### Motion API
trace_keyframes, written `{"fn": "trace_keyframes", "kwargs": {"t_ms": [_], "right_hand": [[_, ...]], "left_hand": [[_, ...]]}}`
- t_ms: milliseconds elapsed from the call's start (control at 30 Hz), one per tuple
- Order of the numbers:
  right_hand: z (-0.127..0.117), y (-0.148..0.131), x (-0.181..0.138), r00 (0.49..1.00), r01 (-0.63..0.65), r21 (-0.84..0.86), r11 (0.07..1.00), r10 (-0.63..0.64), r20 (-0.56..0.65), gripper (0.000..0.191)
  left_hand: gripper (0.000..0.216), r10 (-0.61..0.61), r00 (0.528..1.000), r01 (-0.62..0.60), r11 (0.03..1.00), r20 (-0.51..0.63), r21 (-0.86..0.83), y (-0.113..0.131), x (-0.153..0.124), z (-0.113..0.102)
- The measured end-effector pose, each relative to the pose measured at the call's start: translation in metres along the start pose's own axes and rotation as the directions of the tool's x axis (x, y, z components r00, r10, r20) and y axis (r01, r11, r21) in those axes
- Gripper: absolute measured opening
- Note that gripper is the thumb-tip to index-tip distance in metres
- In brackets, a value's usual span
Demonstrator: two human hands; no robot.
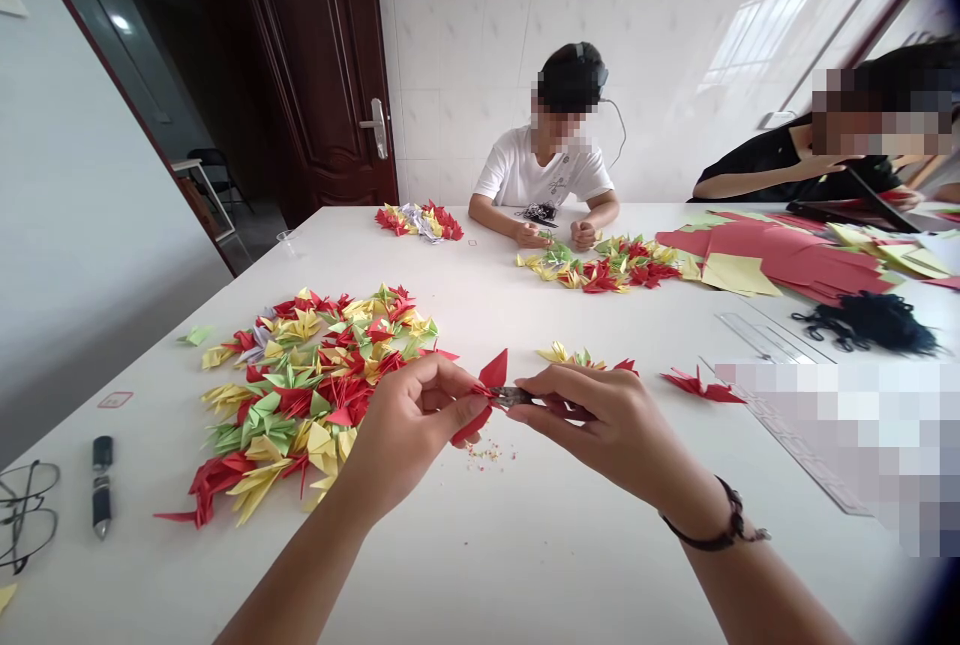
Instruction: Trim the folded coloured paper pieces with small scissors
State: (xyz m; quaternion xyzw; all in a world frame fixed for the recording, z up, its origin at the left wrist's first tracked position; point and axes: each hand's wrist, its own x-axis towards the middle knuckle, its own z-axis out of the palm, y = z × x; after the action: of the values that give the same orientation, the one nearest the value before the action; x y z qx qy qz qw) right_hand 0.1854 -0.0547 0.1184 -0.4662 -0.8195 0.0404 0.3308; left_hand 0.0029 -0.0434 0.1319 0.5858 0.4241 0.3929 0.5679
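Note:
Between my left hand's (427, 410) thumb and fingers is pinched a red folded paper crane (493, 371), its pointed wings sticking up and down. My right hand (600, 410) grips small pliers (512, 396) whose metal jaws meet the crane's middle; the fingers cover most of the handles. Tiny coloured paper bits (491, 455) lie on the white table (480, 565) below. Left of my hands spreads a big pile of red, yellow and green paper cranes (292, 385). A few more cranes (570, 356) are partly hidden behind my right hand, and one red crane (701, 386) lies farther right.
Glasses (28, 515) and a pen (102, 485) lie at the left. Across the table a person in white (547, 165) handles cranes; another in black (757, 165) sits right. Coloured paper sheets (780, 255), black cords (874, 322) and a clear ruler (795, 445) lie right.

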Motion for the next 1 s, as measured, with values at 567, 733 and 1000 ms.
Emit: {"fn": "trace_keyframes", "kwargs": {"t_ms": [567, 733, 1000], "right_hand": [[0.0072, -0.0012, -0.0029, 0.991, 0.072, -0.111, 0.991, -0.084, -0.104, 0.023], [0.0061, -0.0025, -0.0028, 0.994, 0.052, -0.084, 0.995, -0.059, -0.091, 0.023], [0.0029, -0.0027, -0.0027, 0.998, 0.03, -0.067, 0.997, -0.033, -0.053, 0.025]], "left_hand": [[0.02, -0.022, 0.998, 0.023, 0.999, -0.06, 0.025, -0.0012, -0.0003, -0.0003], [0.021, -0.033, 0.997, 0.035, 0.999, -0.071, 0.029, -0.0008, -0.0012, 0.0001], [0.021, -0.021, 0.998, 0.024, 0.998, -0.059, 0.05, -0.0003, -0.0003, 0.0012]]}}
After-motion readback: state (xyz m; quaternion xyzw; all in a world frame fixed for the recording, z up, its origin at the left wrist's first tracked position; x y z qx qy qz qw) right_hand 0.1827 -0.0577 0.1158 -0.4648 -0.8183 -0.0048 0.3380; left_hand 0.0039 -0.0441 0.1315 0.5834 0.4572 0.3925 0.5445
